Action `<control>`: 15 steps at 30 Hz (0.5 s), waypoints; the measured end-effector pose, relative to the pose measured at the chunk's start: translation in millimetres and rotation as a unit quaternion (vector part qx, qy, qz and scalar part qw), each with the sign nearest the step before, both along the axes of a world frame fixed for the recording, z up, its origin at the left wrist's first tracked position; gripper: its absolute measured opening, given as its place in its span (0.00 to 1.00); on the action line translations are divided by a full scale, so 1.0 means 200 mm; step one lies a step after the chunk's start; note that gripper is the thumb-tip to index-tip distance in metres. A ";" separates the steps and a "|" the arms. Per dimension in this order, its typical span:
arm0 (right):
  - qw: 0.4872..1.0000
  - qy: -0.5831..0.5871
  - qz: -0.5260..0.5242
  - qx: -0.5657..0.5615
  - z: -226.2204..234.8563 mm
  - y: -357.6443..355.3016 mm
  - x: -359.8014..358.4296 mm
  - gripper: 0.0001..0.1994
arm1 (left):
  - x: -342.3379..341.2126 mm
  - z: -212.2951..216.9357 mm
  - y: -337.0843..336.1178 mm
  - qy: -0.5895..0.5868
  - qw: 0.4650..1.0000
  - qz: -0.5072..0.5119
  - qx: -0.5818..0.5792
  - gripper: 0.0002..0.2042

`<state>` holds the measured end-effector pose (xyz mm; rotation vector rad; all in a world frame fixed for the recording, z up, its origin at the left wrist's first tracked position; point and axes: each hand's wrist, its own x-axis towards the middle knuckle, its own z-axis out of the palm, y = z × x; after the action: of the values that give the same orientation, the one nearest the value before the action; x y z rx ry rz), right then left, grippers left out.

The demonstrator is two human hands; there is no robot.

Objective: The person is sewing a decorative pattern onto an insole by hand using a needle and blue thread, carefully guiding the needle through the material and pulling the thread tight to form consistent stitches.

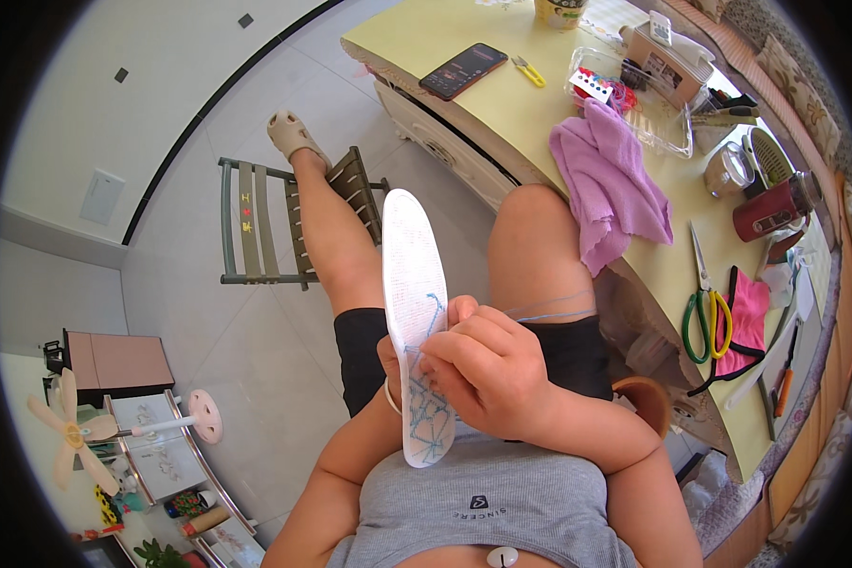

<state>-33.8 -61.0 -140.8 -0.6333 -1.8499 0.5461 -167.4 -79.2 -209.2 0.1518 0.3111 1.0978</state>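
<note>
A white shoe insole (415, 256) stands almost upright in front of my lap, marked with fine red dotted lines. Blue stitching covers its lower half. My left hand (388, 364) grips the insole's left edge from behind, most of its fingers hidden. Against the insole's front, my right hand (490, 367) is closed in a pinch at the stitched area; whatever sits between its fingertips is too small to make out. Blue thread (559, 315) trails from near my right hand across my right thigh.
On the yellow-topped table (417, 38) at right are a phone (463, 71), yellow thread snips (529, 71), a purple cloth (611, 180), scissors (707, 312), a pink fabric piece (743, 322) and a dark red flask (774, 208). My left foot rests on a folding stool (260, 222).
</note>
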 end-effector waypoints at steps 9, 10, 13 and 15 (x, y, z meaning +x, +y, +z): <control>1.000 -0.001 0.004 -0.006 0.00 0.00 0.00 0.09 | 0.00 0.02 -0.02 0.040 0.999 0.026 -0.007 0.30; 1.000 -0.001 0.005 -0.007 0.00 0.00 0.00 0.09 | 0.01 0.03 -0.02 0.040 0.998 0.038 -0.003 0.29; 1.000 0.026 0.002 -0.003 0.00 0.00 -0.01 0.11 | 0.02 0.10 0.01 0.017 0.999 0.018 0.046 0.25; 0.999 0.032 -0.001 -0.015 0.01 0.01 0.00 0.11 | 0.00 0.11 0.03 -0.009 0.997 -0.016 0.072 0.22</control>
<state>-33.9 -59.5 -139.2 -0.6315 -1.7836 0.5869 -167.7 -72.7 -188.1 0.2735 0.2124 1.0902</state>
